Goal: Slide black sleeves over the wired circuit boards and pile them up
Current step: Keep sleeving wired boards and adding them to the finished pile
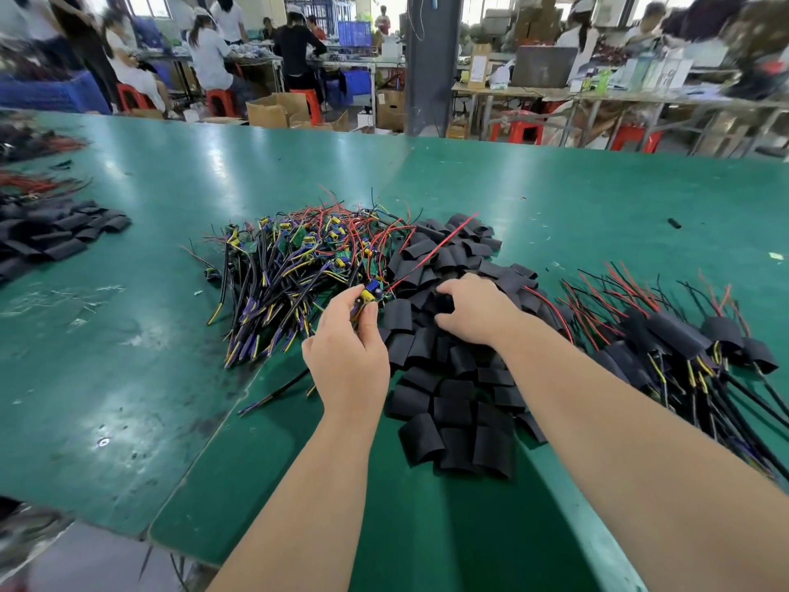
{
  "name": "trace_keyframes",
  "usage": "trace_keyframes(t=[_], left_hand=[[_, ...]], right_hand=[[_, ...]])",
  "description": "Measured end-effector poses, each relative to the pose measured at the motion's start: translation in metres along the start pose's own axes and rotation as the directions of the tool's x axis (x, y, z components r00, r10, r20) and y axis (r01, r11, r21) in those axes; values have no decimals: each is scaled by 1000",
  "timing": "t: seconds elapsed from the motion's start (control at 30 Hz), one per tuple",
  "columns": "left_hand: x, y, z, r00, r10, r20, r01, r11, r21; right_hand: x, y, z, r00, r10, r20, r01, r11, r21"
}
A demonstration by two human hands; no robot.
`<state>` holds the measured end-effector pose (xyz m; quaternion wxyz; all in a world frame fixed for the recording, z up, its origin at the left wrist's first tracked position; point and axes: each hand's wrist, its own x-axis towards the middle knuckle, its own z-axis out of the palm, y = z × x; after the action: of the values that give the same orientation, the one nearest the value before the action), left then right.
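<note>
Frame centre: your left hand (pixel 346 352) pinches a wired circuit board (pixel 369 293) between curled fingertips; your right hand (pixel 474 310) curls over the black sleeve pile (pixel 452 403), grasp indeterminate.

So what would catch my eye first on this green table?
A colourful tangle of wired circuit boards sits centrally, with a heap of black sleeves to its right. The left hand pinches one board; the right hand lies on the sleeves. Finished sleeved boards lie far right.
</note>
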<state>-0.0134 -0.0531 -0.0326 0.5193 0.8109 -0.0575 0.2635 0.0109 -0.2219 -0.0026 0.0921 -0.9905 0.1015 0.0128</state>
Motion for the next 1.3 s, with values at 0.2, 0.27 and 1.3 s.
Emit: trace_keyframes(t=[0.2, 0.27, 1.3], left_hand=[[-3, 0, -1, 994, 110, 1, -108, 980, 164], [-4, 1, -3, 988, 156, 12, -155, 969, 193], [-14, 5, -14, 924, 338, 180, -332, 941, -59]], right_hand=[[-11, -8, 1, 941, -85, -328, 53, 993, -106], [-21, -8, 0, 870, -104, -482, 71, 994, -86], [-116, 28, -12, 971, 236, -21, 220, -866, 449]])
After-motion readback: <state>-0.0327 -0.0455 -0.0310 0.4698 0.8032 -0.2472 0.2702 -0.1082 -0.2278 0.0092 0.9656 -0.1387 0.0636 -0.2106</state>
